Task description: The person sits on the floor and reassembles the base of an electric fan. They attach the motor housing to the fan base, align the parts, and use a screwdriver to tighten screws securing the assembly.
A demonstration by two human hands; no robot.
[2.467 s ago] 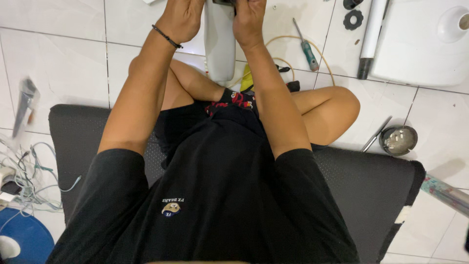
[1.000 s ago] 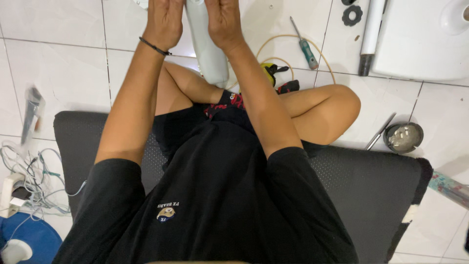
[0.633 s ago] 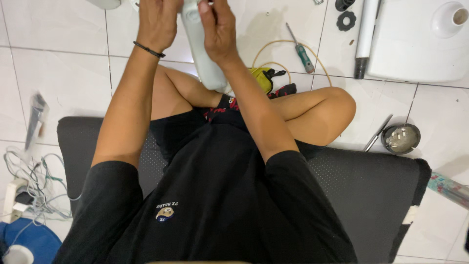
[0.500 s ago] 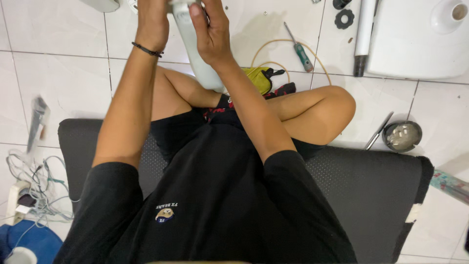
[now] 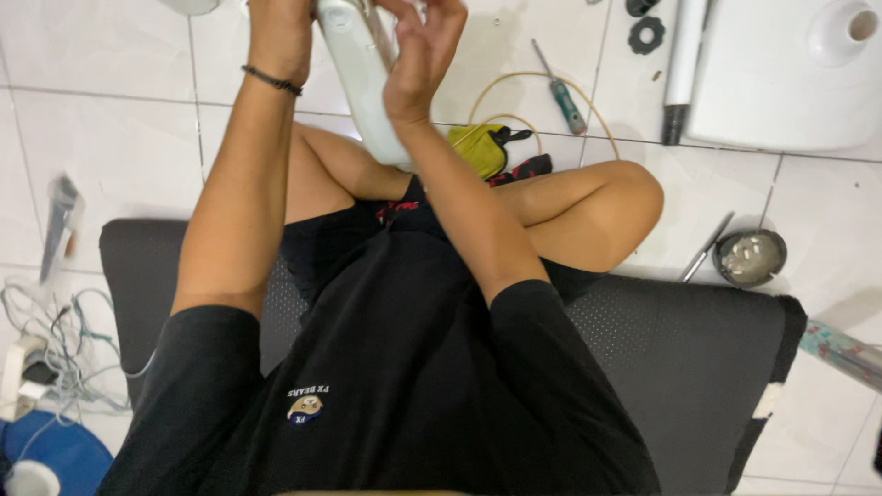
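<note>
left hand (image 5: 280, 32) wrapped round the white plastic housing (image 5: 363, 83) | right hand (image 5: 423, 55) fingers loosely spread against its right side | long axis runs up-and-away, slightly tilted

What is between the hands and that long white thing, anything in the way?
Nothing visible. The left hand and the right hand are both right against the long white plastic piece, one on each side. Its lower end comes down by the crossed legs.
</note>
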